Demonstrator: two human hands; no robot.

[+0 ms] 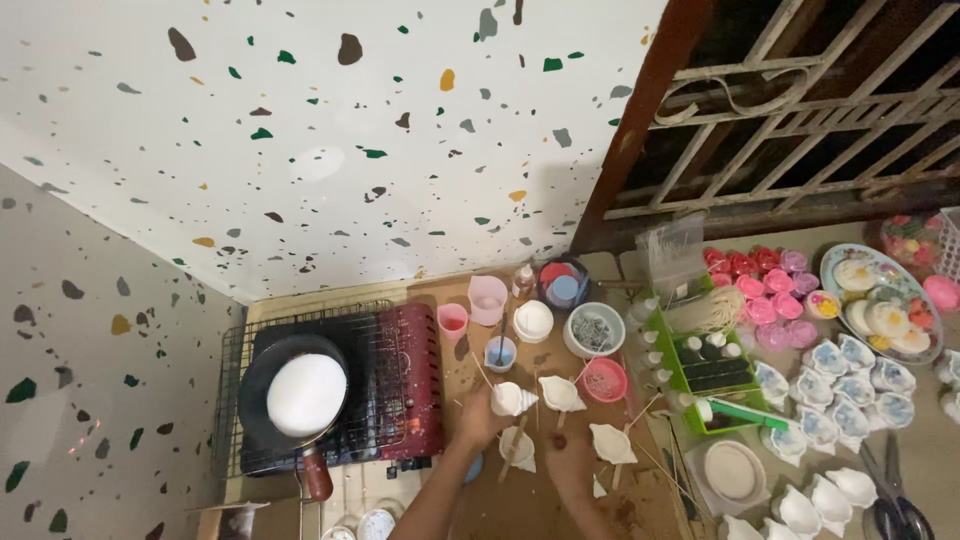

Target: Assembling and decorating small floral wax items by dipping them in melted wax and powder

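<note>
My left hand (478, 418) grips a white conch shell (512, 399) just above a brown tabletop (520, 505). My right hand (567, 457) hovers low beside it, blurred, and I cannot tell what it holds. Around the hands lie more white shells: one (560, 392) behind, one (612, 442) to the right, one (519, 447) between the hands. Thin wooden sticks (650, 455) are scattered among them.
A portable gas stove (400, 385) with a black pan of white wax (305, 393) sits at left. Pink cups (487, 298), bowls (594, 329), a green tray of bottles (705, 372), pink and floral moulds (765, 290) and a plate (880, 300) crowd the right.
</note>
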